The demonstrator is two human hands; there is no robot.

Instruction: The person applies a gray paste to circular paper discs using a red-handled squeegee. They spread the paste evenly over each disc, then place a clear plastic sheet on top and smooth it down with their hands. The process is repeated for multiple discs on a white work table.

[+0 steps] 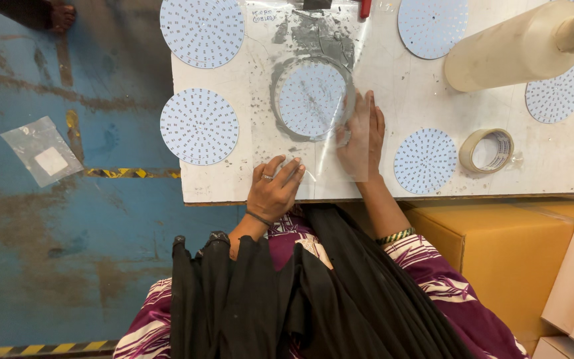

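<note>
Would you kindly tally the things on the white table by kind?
Round dotted discs: 7, one under the clear sheet, two cut off at the edge
Clear plastic sheet: 1
Tape roll: 1
Cream bottle: 1
Total: 10

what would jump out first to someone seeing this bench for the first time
Pale blue dotted round boards lie scattered across the white table, one ringed by grey smears at its middle under a clear plastic sheet. The right hand presses flat on that sheet while the left hand pinches its near edge. A big cream bottle lies upper right.
</note>
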